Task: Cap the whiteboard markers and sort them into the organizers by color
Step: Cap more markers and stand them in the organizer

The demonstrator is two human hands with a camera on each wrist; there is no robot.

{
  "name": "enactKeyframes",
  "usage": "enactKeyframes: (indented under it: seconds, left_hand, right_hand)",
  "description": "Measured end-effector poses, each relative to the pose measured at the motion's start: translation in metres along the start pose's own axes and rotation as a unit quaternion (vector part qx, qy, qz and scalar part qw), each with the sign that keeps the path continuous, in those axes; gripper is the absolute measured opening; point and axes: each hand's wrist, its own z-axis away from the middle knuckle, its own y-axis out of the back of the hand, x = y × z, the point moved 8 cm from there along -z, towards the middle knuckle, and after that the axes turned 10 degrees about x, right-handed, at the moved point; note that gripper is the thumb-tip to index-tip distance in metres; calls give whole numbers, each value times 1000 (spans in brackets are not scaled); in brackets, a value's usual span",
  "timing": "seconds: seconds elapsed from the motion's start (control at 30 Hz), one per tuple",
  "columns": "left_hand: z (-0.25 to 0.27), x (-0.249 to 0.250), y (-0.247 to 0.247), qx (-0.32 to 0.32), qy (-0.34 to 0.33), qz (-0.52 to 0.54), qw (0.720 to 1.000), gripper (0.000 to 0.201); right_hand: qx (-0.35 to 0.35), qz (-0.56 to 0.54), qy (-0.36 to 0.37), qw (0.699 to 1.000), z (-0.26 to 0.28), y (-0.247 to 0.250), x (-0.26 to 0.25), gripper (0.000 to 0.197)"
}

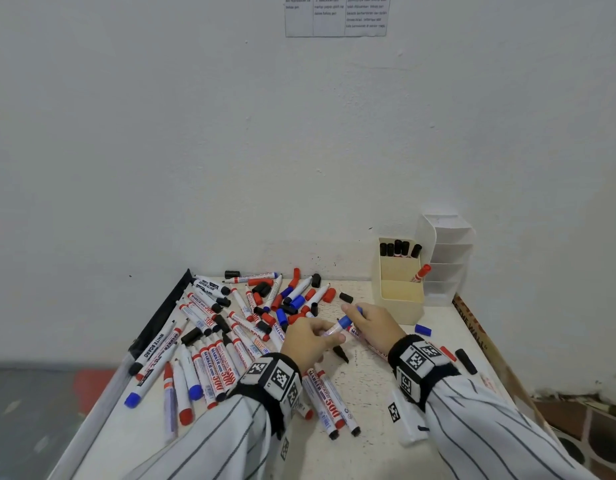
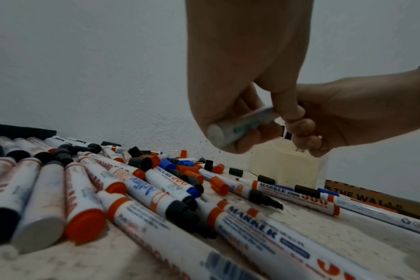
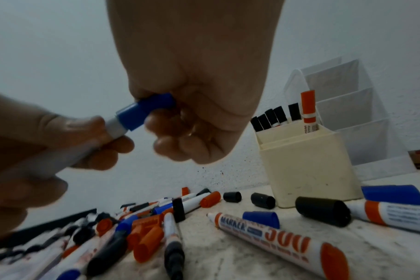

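Your left hand (image 1: 308, 339) grips the white barrel of a blue whiteboard marker (image 3: 84, 144), fingers curled around it, above the speckled white tabletop (image 1: 368, 386). Your right hand (image 1: 375, 323) pinches the blue plastic cap (image 3: 145, 110) seated on the marker's tip end. The marker is held just above the table, between the scattered pile of loose markers and caps (image 1: 237, 327) on your left and the cream plastic organizer (image 1: 400, 292) near the wall. That organizer holds several black-capped markers (image 1: 398, 249) in its back compartment and one red-capped marker (image 1: 420, 273) leaning in the middle one. A white tiered organizer (image 1: 448, 258) stands just beside it.
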Motion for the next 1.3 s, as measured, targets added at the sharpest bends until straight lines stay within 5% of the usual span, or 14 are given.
enactKeyframes:
  seconds: [0.13, 0.27, 0.47, 0.83, 1.3]
  left_hand:
    - [-4, 0, 3, -46, 22, 16, 999, 30]
    - [-11, -12, 25, -18, 35, -137, 990, 34]
    - [-8, -54, 42, -47, 113, -398, 909, 33]
    - [-15, -59, 36, -16, 103, -403, 909, 39]
    - [-13, -60, 50, 0, 96, -365, 926, 20]
  right_hand:
    - [11, -42, 22, 999, -4, 13, -15, 24]
    - [107, -65, 41, 991, -18, 55, -25, 10]
    - [298, -40, 78, 951, -27, 141, -27, 19]
    - [244, 74, 51, 966, -40, 152, 10, 17]
    - [185, 172, 19, 967, -60, 124, 28, 23]
